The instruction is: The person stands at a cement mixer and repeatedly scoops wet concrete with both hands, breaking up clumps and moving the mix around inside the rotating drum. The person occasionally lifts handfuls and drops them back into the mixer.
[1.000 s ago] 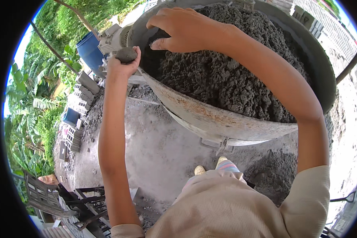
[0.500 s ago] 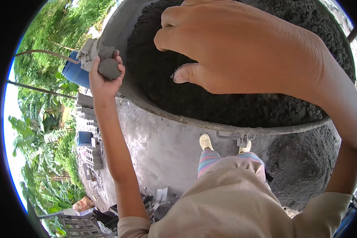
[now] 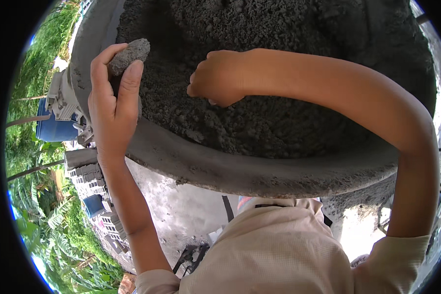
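Observation:
A large round metal pan (image 3: 215,179) holds dark grey, crumbly cement mix (image 3: 220,120). At its left rim my left hand (image 3: 113,93) grips a rough grey lump (image 3: 132,55) between thumb and fingers. Another grey edge shows below the thumb, mostly hidden by the hand. My right hand (image 3: 220,78) is down over the mix near the middle of the pan, fingers curled inward. Whatever those fingers enclose, if anything, is hidden from view.
The pan's near rim passes just in front of my body. Grey hollow blocks (image 3: 90,175) are stacked on the left, with a blue barrel (image 3: 56,125) and a smaller blue container (image 3: 93,206). Greenery grows beyond them.
My right hand has dropped away from close view, down to the mix, and its fingers have curled. My left hand has turned, still holding a lump. The view has shifted over the pan.

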### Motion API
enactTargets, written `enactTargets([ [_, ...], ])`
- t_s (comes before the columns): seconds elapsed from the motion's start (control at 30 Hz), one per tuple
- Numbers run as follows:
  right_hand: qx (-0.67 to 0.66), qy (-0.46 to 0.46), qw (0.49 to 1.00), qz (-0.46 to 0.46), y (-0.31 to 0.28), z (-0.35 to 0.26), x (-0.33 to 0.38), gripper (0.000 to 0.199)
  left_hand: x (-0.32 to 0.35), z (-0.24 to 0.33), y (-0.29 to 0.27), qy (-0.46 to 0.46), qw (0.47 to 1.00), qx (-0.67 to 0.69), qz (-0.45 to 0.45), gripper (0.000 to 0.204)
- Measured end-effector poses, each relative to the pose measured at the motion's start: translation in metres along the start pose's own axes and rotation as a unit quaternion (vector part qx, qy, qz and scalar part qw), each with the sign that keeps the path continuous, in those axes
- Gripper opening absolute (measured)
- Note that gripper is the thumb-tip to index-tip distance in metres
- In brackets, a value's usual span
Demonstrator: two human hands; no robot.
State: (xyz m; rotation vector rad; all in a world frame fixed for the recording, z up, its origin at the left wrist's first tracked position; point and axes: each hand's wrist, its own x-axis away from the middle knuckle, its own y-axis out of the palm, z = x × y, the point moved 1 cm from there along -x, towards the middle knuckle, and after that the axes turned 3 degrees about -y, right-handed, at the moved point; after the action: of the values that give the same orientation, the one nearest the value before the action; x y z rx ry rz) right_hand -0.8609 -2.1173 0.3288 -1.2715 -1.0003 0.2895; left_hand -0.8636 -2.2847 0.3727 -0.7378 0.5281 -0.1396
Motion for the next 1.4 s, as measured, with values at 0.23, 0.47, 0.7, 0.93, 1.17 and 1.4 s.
enactTargets([
  [0.23,-0.049,-0.19,0.978,0.069,0.102,-0.017,-0.044,0.073,-0.005,-0.017,0.005,0.057,0.997,0.05,0.015,0.031],
  [0.47,-0.261,-0.151,0.946,0.118,0.121,-0.04,-0.06,0.075,-0.003,-0.022,0.001,0.053,0.994,0.091,0.02,0.031],
  [0.7,-0.156,-0.225,0.96,0.06,0.115,-0.024,-0.048,0.052,-0.004,-0.011,0.006,-0.042,0.98,0.164,0.108,0.031],
  [0.93,-0.188,-0.112,0.974,-0.063,0.119,0.007,0.019,0.042,-0.007,-0.011,-0.003,-0.135,0.934,0.225,0.244,0.039],
  [1.17,-0.06,0.022,0.98,0.189,0.091,0.073,-0.067,0.033,-0.008,-0.016,-0.014,-0.138,0.915,0.272,0.264,0.045],
  [1.4,-0.012,0.13,0.978,0.166,0.095,0.091,-0.176,0.045,-0.017,-0.011,-0.009,-0.14,0.893,0.312,0.293,0.047],
])
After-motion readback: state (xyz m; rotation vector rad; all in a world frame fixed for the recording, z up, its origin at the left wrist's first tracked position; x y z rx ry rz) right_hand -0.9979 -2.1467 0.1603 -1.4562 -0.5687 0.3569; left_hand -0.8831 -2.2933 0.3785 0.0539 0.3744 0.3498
